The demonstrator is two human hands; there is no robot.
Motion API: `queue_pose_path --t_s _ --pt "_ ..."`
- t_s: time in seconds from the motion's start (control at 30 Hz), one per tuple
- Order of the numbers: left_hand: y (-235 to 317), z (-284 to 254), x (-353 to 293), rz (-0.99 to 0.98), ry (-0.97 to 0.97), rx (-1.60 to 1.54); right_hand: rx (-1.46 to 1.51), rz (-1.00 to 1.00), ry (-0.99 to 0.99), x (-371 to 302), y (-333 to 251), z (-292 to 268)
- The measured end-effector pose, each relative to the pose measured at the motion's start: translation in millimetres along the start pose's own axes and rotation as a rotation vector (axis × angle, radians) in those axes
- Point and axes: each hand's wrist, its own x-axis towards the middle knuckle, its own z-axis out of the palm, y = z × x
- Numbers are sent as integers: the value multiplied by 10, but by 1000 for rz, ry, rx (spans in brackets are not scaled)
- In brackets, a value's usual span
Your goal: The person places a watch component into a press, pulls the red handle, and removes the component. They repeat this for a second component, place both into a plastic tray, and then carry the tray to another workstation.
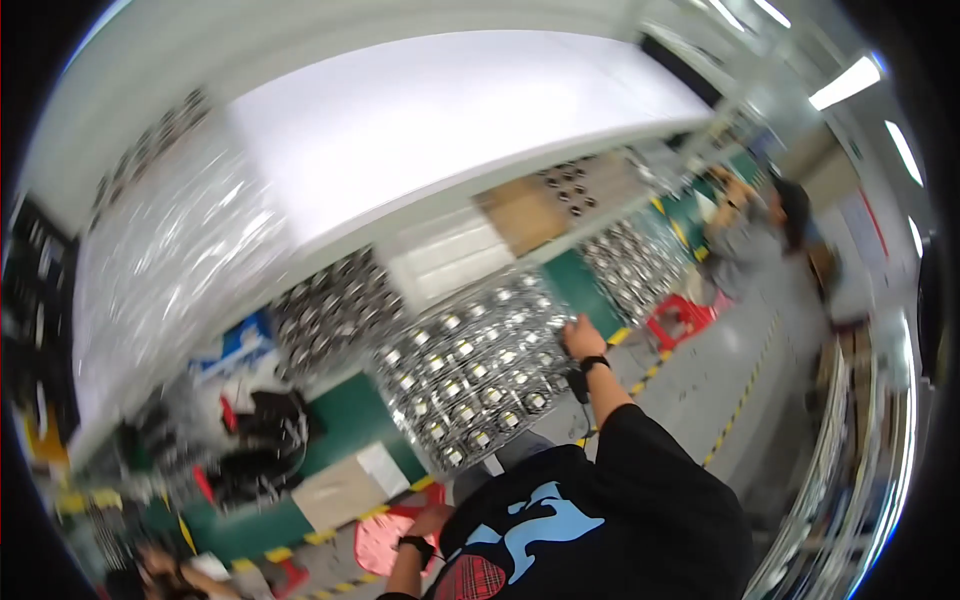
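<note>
A clear plastic tray [478, 372] with rows of round, shiny parts with pale centres lies tilted across the front of the green workbench [345, 415]. At its right edge, my right hand [586, 340] has its fingers closed on the rim; a dark band circles that wrist. Lower down, my left hand [432, 521] is beside a red stool [385, 540], apart from the tray. Its fingers are smeared and partly hidden, so whether it touches the stool cannot be made out.
Similar trays, one of dark round parts [340, 310] and one of shiny parts [635, 265], stand on the bench. A white shelf [470, 110] overhangs it. Another person [745, 230] works at the far right; a co-worker's hands [160, 565] show at the lower left. A cardboard sheet [335, 492] lies near the edge.
</note>
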Motion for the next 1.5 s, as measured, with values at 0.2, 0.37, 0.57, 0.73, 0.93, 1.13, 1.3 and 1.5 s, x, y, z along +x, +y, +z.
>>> queue_pose_path --t_s 0.2,0.37,0.57,0.73,0.93,1.13,1.3,1.5 --pt "1674 -240 392 -223 -295 595 21 54 31 16 260 -96" --pt "2564 -198 616 -63 -347 337 -1 78 -74 17 104 -83" --pt "3373 -105 981 75 -395 284 126 79 -351 189 283 -227" --pt "3900 66 1306 49 -486 381 718 -107 -475 214 999 -156" --pt "4390 384 1524 56 -551 727 878 668 -474 121 2289 738" --pt "4299 587 1815 417 -511 1007 949 713 -182 955 3018 1433" --pt "4490 639 1812 441 -572 1333 1036 1053 278 1250 2145 1409" --pt "4616 160 1974 678 -560 1323 803 1248 421 1150 1257 491"
